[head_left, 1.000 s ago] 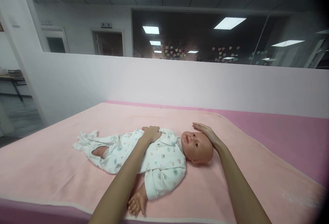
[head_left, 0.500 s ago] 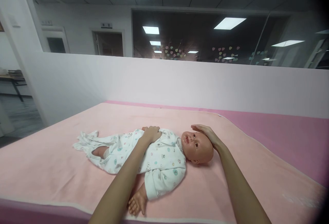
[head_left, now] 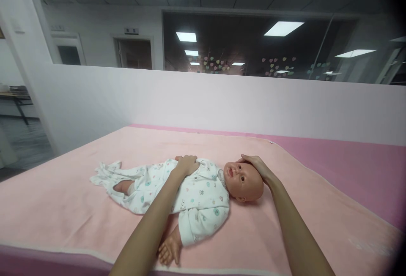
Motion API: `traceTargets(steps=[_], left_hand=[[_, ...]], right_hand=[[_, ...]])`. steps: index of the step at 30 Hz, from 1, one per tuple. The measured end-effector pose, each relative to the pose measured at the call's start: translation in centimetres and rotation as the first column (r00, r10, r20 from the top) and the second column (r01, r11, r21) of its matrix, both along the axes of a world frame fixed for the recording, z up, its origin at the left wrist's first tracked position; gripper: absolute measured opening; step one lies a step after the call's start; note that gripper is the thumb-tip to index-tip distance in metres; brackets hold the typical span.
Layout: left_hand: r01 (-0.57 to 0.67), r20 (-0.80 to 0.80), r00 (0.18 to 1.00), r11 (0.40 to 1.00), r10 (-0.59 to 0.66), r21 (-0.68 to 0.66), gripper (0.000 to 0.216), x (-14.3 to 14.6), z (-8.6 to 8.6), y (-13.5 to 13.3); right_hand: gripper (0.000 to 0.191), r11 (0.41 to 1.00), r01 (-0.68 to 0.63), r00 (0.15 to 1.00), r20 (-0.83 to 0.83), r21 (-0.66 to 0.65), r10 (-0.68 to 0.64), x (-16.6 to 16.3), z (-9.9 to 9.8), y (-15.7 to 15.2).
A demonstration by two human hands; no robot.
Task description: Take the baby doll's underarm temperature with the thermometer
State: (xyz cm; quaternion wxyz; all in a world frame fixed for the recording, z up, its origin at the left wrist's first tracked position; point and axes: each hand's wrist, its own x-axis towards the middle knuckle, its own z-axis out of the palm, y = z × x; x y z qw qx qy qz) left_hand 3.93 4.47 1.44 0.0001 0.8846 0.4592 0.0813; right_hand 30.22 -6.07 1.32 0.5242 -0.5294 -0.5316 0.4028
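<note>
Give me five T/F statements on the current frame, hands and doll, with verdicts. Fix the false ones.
1. The left hand rests on the front of the baby doll's sleepsuit. True.
2. The right hand is on the doll's feet. False: it is against the doll's head.
3. The doll lies on a pink cloth. True.
4. The sleepsuit is plain black. False: it is white with a small print.
5. The doll's near hand shows beyond the sleeve cuff. True.

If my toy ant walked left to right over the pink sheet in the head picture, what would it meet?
The doll's bare leg, the doll's near hand, the person's left hand, the doll's head, the person's right hand.
</note>
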Motion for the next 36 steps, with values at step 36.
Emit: traceTargets(steps=[36], left_hand=[[0.005, 0.010, 1.000, 1.000, -0.005, 0.003, 0.031, -0.06, 0.02, -0.02]], right_hand=[[0.039, 1.000, -0.009, 1.000, -0.005, 0.009, 0.010, 0.03, 0.07, -0.02]])
